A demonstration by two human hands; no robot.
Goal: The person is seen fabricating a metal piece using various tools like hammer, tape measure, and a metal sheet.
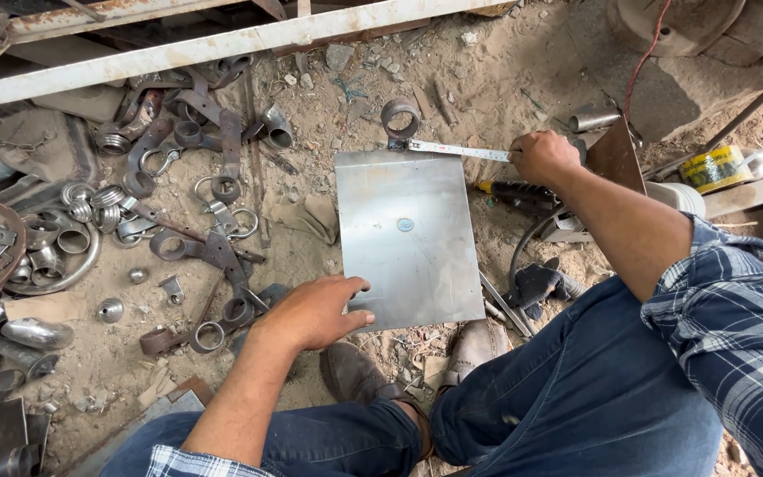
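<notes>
Pressing down on the near left corner of a square steel sheet (408,234), the left hand (315,311) lies flat with fingers spread, thumb along the edge. The sheet rests on sandy ground between the person's boots and a white-painted steel bar (222,44). Along its far edge runs a tape measure blade (457,151); the right hand (542,156) is closed around the tape's end at the sheet's far right corner. A small round blue sticker (405,224) sits near the sheet's middle. To the right, a yellow roll with dark print (715,168) lies by a white tub (677,196) — contents not visible. At far left a round rusty tray (6,231) holds small metal offcuts, with steel rings and brackets (196,177) scattered just beside it.
</notes>
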